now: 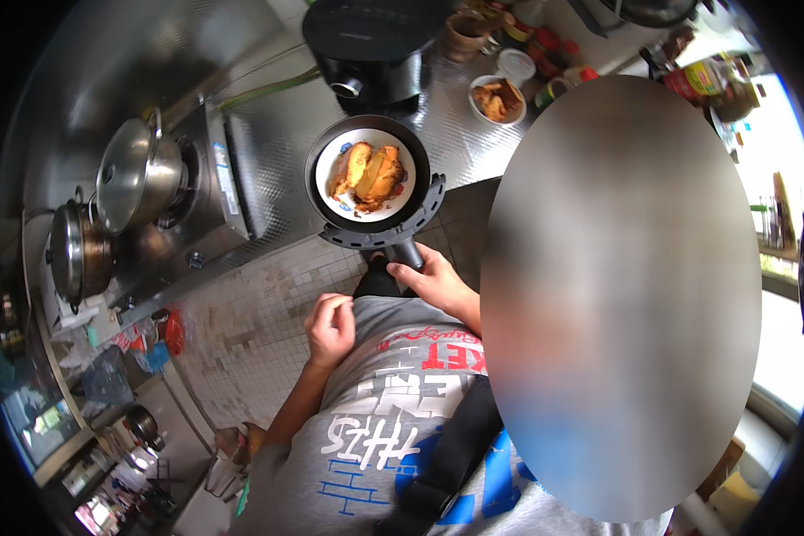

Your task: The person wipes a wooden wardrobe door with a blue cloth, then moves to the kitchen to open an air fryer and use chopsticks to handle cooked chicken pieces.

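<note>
My right hand [437,278] grips the handle [408,253] of a round black air fryer basket [315,201]. A white patterned dish [326,159] sits inside the basket, with browned pieces of meat [370,175], apparently chicken, lying in it. Above the counter's front edge the basket overlaps the steel in view; I cannot tell whether it rests there. Just behind it stands the black air fryer [375,63]. Low in front of my torso, left of the handle, my left hand [331,327] is loosely curled with nothing visible in it.
A steel counter [275,154] runs along the far side. At left, lidded pots [130,177] stand on and beside a gas stove [218,201]. A small white bowl [476,107] of browned food, a wooden mortar [459,43] and several jars crowd the right. Plastic bags [107,375] lie lower left.
</note>
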`<state>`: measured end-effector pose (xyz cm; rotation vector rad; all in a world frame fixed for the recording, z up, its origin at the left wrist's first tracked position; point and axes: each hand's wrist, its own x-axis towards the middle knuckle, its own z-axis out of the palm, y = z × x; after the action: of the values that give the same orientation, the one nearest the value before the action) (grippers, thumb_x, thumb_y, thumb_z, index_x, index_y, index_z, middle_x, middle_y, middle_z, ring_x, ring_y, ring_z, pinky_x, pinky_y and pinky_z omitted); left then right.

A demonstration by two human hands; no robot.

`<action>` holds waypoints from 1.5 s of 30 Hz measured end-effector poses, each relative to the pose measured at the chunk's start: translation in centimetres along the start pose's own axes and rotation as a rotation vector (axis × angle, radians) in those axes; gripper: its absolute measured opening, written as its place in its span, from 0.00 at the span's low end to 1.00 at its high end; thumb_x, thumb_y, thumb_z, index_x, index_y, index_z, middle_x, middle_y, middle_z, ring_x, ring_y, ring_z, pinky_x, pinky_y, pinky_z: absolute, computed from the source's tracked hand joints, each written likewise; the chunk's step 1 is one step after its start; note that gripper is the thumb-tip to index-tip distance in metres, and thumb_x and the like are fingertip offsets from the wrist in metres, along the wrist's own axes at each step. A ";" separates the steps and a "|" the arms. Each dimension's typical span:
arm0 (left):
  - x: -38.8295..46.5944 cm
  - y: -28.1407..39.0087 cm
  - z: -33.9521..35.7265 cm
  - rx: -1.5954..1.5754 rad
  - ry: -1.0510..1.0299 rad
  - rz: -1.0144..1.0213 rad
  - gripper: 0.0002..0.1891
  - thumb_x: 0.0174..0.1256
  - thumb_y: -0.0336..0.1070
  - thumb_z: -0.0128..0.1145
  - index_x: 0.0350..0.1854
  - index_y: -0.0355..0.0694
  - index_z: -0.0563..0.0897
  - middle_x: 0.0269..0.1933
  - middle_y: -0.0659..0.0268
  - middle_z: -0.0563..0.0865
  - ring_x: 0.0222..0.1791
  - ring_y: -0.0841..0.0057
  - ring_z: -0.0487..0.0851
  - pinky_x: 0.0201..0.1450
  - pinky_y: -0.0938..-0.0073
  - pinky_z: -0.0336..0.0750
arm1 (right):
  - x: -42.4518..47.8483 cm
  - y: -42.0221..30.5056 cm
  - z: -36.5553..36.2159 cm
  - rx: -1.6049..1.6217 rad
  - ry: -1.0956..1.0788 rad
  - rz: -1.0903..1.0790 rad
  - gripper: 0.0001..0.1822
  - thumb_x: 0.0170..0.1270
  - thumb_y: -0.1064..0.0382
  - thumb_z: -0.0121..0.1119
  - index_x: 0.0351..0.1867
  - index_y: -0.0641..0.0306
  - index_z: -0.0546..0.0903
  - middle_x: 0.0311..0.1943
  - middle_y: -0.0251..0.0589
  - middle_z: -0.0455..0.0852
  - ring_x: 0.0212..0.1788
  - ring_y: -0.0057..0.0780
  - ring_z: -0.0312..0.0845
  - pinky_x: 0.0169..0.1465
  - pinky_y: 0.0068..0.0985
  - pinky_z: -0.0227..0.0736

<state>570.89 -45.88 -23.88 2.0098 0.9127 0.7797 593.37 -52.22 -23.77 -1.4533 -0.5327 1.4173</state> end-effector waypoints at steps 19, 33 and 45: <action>14.8 -8.7 0.4 -0.137 -0.147 -0.043 0.06 0.77 0.29 0.56 0.47 0.33 0.84 0.36 0.68 0.86 0.33 0.86 0.81 0.39 0.83 0.75 | -7.9 2.1 -4.6 -0.114 0.700 -0.072 0.08 0.66 0.68 0.63 0.44 0.65 0.81 0.34 0.30 0.83 0.37 0.18 0.75 0.45 0.22 0.74; 29.8 -15.4 6.3 -0.190 -0.142 -0.483 0.14 0.70 0.42 0.67 0.43 0.34 0.84 0.36 0.68 0.88 0.30 0.78 0.82 0.38 0.71 0.79 | -6.2 4.5 -2.7 -0.006 0.756 -0.052 0.09 0.66 0.64 0.65 0.43 0.65 0.82 0.33 0.35 0.86 0.36 0.21 0.80 0.44 0.25 0.76; 32.3 -4.8 4.7 0.445 0.203 0.361 0.27 0.57 0.54 0.76 0.44 0.36 0.80 0.33 0.60 0.83 0.33 0.58 0.85 0.39 0.58 0.79 | -6.3 4.6 -3.4 -0.110 0.810 -0.035 0.10 0.64 0.62 0.67 0.41 0.66 0.82 0.30 0.37 0.85 0.31 0.22 0.77 0.39 0.26 0.75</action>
<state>590.77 -19.57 -23.65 2.5679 0.9070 1.0663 593.71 -60.58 -25.27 -1.9277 -0.1132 0.6724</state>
